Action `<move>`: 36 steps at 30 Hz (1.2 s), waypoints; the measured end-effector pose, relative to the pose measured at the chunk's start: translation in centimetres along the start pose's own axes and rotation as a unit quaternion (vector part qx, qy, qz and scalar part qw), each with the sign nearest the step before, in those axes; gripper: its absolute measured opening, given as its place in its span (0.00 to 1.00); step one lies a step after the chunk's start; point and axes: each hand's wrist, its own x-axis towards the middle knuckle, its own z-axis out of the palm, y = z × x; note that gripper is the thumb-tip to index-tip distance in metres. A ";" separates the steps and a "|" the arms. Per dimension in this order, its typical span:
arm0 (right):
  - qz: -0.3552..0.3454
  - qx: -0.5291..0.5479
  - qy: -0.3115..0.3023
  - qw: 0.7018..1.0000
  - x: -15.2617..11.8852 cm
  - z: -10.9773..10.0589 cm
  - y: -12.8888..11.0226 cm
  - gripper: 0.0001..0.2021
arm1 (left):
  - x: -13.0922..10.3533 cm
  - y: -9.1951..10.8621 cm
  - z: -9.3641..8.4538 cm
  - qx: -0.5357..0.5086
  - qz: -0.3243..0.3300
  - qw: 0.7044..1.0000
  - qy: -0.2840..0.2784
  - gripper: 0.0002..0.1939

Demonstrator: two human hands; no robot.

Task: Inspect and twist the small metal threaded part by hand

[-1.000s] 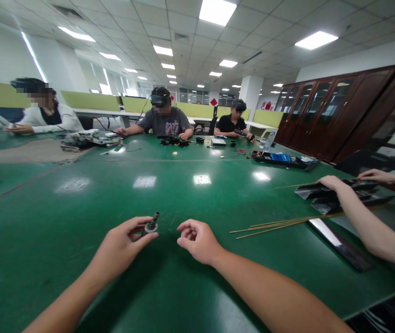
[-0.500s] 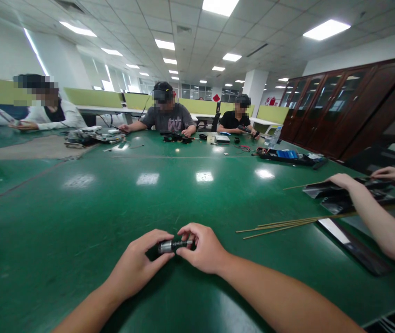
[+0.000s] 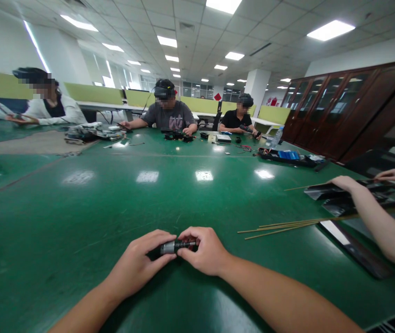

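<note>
Low in the middle of the head view, a small silver-and-black cylindrical part (image 3: 168,248), motor-like with a thin shaft at its right end, is held just above or on the table; I cannot tell which. My left hand (image 3: 137,263) grips its silver body between thumb and fingers. The fingers of my right hand (image 3: 207,253) are closed around the darker right end, hiding some of it. Both hands nearly touch each other at the middle of the part.
The green table (image 3: 114,203) spreads out ahead. Thin brass-coloured rods (image 3: 280,226) and a dark metal strip (image 3: 357,249) lie to the right, beside a co-worker's arm (image 3: 374,212). Across the table, several people sit near a black tray (image 3: 287,157) and piled electronic parts (image 3: 93,133).
My right hand and the cylindrical part have shifted slightly to the right. Both hands keep their hold on it. The camera's view has tilted a little.
</note>
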 end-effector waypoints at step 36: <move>-0.021 -0.029 -0.012 0.999 0.0 -0.3 -0.3 0.05 | -0.3 0.3 -0.1 0.023 0.027 0.999 0.023 0.18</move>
